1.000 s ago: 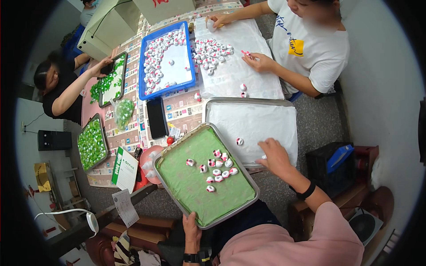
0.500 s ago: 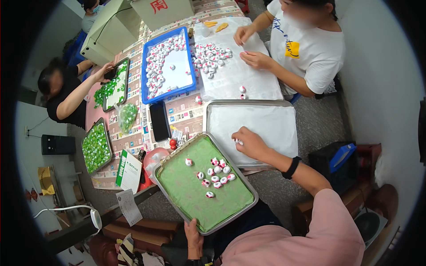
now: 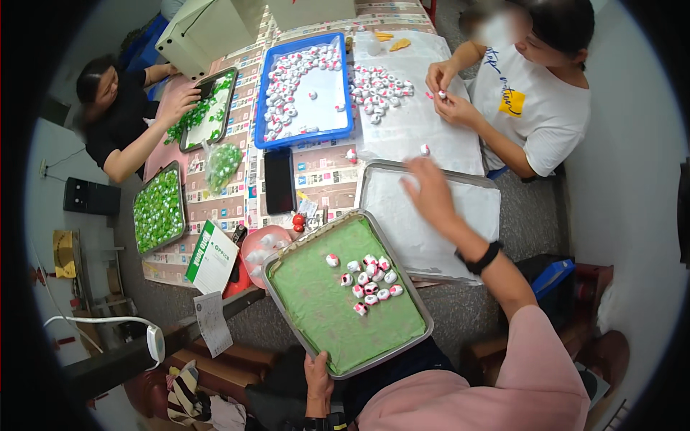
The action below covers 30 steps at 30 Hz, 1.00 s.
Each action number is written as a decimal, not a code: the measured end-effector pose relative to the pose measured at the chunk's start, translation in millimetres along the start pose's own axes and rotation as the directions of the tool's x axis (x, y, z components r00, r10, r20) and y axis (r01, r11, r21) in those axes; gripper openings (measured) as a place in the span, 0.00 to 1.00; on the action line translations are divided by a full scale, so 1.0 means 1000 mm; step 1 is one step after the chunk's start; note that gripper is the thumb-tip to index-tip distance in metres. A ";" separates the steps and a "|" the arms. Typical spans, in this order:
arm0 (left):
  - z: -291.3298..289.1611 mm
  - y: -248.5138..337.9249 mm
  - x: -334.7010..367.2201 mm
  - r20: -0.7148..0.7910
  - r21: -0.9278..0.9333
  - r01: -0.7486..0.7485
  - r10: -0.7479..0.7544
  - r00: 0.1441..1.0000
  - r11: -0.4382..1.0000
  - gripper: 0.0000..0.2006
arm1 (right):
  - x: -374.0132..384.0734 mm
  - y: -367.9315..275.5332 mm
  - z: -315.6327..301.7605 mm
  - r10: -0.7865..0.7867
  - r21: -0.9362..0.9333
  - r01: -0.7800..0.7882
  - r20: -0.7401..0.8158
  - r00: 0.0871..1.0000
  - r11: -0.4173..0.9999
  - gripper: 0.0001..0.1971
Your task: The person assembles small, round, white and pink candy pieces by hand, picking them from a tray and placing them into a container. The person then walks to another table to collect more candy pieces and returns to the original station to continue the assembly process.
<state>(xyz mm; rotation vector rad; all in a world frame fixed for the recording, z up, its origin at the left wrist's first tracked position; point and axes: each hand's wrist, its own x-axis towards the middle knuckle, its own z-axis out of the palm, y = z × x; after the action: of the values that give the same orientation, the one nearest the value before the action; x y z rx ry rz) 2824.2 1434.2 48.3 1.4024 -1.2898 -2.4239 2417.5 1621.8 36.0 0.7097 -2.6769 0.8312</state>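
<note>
Left hand (image 3: 317, 369) is gripping the green-lined metal tray (image 3: 309, 302) by its 7 o'clock corner; right hand (image 3: 434, 199) is hovering toward 1, too blurry to tell if it's holding anything. White-and-pink beads (image 3: 371, 270) are sitting loose around tray's 2 o'clock, so if that grip's slipping, they're risking rolling.

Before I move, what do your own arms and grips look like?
The right arm has a short pink sleeve and a black wristband. A dark band circles the left wrist. Left grip and right grip are ungloved.
</note>
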 end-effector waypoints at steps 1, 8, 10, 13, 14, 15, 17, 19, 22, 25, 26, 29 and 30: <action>0.001 0.000 -0.002 -0.001 -0.009 -0.007 0.007 1.000 1.000 0.24 | 0.019 0.013 0.000 0.145 -0.152 -0.141 0.020 0.989 0.978 0.21; -0.006 -0.003 -0.022 -0.018 -0.049 -0.016 0.016 1.000 0.999 0.21 | 0.060 0.094 0.048 0.402 -0.239 -0.346 0.249 0.881 0.907 0.12; -0.012 -0.007 -0.028 -0.048 -0.027 0.010 -0.011 0.999 1.000 0.20 | 0.057 0.087 0.041 0.235 -0.093 -0.227 0.090 0.968 0.969 0.11; -0.031 -0.016 -0.039 -0.028 -0.022 0.022 -0.022 0.999 1.000 0.20 | 0.034 0.024 0.004 0.065 0.228 -0.080 0.074 0.995 0.970 0.14; -0.040 -0.022 -0.040 -0.007 -0.032 0.022 -0.022 1.000 0.999 0.20 | 0.017 -0.006 -0.012 0.029 0.361 -0.074 0.128 0.991 0.929 0.16; -0.047 -0.026 -0.042 0.020 -0.038 0.021 -0.021 1.000 0.999 0.20 | -0.007 -0.032 -0.024 -0.067 0.458 -0.052 0.240 0.969 0.887 0.17; -0.058 -0.031 -0.044 0.026 -0.040 0.003 -0.002 1.000 0.999 0.19 | -0.056 -0.087 -0.043 -0.229 0.624 -0.066 0.381 0.896 0.779 0.15; -0.075 -0.035 -0.050 0.034 -0.015 0.019 -0.019 0.999 1.000 0.19 | -0.098 -0.128 -0.056 -0.279 0.669 -0.173 0.512 0.813 0.722 0.15; -0.100 -0.037 -0.061 0.060 0.004 0.015 -0.016 0.998 1.000 0.19 | -0.138 -0.169 -0.051 -0.422 0.635 0.026 0.483 0.767 0.772 0.17; -0.127 -0.044 -0.063 0.047 -0.040 -0.005 0.007 0.999 0.999 0.19 | -0.164 -0.206 -0.024 -0.539 0.607 0.207 0.435 0.722 0.767 0.19; -0.135 -0.046 -0.065 0.036 -0.065 -0.011 0.013 0.999 0.998 0.19 | -0.170 -0.215 -0.017 -0.556 0.594 0.231 0.449 0.700 0.770 0.19; -0.172 -0.056 -0.072 0.014 -0.094 -0.020 0.022 1.000 0.995 0.20 | -0.182 -0.252 -0.001 -0.598 0.606 0.266 0.448 0.665 0.750 0.18; -0.185 -0.059 -0.071 0.011 -0.131 -0.024 0.025 1.000 0.991 0.19 | -0.186 -0.263 0.007 -0.610 0.621 0.272 0.431 0.665 0.735 0.17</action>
<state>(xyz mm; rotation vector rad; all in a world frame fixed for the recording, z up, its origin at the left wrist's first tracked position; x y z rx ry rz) 3022.4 1385.8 12.8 1.3321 -1.1199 -2.4549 2711.8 1498.6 83.4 2.0260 -2.5147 1.3540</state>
